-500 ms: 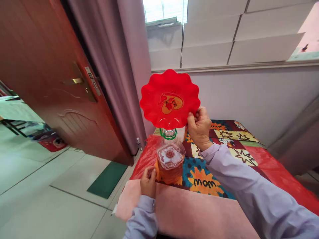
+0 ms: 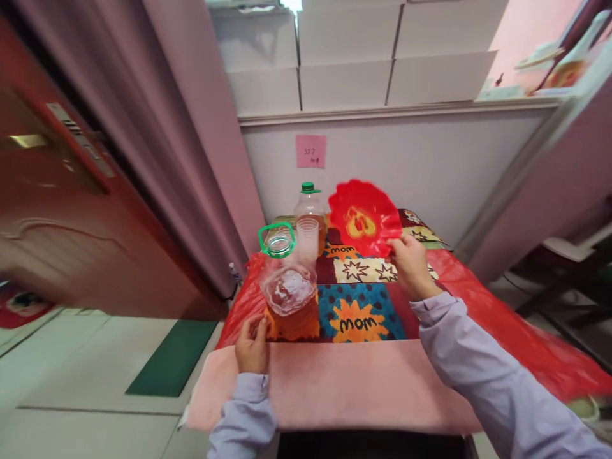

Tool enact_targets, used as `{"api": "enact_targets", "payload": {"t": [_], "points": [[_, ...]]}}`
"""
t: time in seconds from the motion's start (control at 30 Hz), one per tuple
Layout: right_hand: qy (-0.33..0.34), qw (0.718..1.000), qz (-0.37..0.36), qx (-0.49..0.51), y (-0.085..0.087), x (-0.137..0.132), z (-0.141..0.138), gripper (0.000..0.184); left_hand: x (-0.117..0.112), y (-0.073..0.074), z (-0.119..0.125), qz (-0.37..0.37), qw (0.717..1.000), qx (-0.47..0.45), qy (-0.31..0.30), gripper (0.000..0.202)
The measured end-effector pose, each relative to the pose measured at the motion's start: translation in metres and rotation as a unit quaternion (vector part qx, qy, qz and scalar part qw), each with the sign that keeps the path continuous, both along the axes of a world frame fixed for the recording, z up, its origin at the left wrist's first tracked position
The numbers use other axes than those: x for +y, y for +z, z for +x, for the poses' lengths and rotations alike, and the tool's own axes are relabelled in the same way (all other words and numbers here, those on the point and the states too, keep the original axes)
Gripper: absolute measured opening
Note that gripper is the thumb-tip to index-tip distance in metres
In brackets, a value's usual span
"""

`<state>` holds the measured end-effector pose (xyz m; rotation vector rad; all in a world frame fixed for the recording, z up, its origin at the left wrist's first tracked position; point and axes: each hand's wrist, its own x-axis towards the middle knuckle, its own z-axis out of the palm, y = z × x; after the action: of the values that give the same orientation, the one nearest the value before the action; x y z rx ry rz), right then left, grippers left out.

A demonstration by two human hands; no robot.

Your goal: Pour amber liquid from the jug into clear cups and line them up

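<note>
My right hand (image 2: 414, 264) is closed on the edge of a red scalloped plate (image 2: 361, 220) with a yellow printed design, held tilted above the far part of the table. Beside the near plastic jug (image 2: 291, 306), low on its left side, is my left hand (image 2: 252, 346), its thumb and fingers apart; whether it touches the jug I cannot tell. That jug stands upright, uncapped, with a green handle round its neck and amber liquid inside. Just behind it is a stack of clear plastic cups (image 2: 307, 242). A second jug (image 2: 310, 207) with a green cap stands further back.
A patterned "mom" mat (image 2: 358, 319) lies over the red table covering (image 2: 234, 312), with a pink cloth (image 2: 344, 389) along the near edge. A pink paper note (image 2: 310, 152) is on the wall behind. To the left are a curtain and a wooden door (image 2: 95, 255).
The red plate has moved right and lower in my right hand, and it now tilts. The capped jug and the cup stack have come into sight. The view has turned right.
</note>
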<state>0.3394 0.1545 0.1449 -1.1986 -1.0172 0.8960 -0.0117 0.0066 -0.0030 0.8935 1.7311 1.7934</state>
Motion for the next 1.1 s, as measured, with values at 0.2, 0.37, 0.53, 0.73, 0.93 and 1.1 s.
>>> {"api": "enact_targets", "payload": {"t": [0.2, 0.37, 0.53, 0.73, 0.93, 1.1], "points": [[0.030, 0.991, -0.122, -0.053, -0.105, -0.040, 0.060, 0.021, 0.007, 0.008, 0.003, -0.009, 0.999, 0.044, 0.014, 0.046], [0.025, 0.991, -0.117, -0.054, -0.134, -0.049, 0.068, 0.048, -0.015, 0.023, 0.014, 0.013, 0.983, 0.123, 0.136, 0.036], [0.023, 0.993, -0.102, -0.055, -0.146, -0.049, 0.069, 0.063, -0.061, 0.034, 0.080, 0.134, 0.882, 0.447, -0.061, 0.003], [0.028, 0.991, -0.100, -0.079, -0.153, -0.048, 0.066, 0.062, -0.021, 0.039, 0.184, 0.156, 0.835, 0.481, -0.217, 0.034], [-0.053, 0.986, -0.119, -0.102, -0.148, -0.050, 0.068, 0.071, 0.036, 0.061, 0.204, 0.130, 0.885, 0.419, -0.158, 0.033], [-0.151, 0.984, -0.021, -0.095, -0.139, -0.056, 0.071, 0.065, 0.019, 0.063, 0.186, 0.167, 0.869, 0.433, -0.170, 0.042]]}}
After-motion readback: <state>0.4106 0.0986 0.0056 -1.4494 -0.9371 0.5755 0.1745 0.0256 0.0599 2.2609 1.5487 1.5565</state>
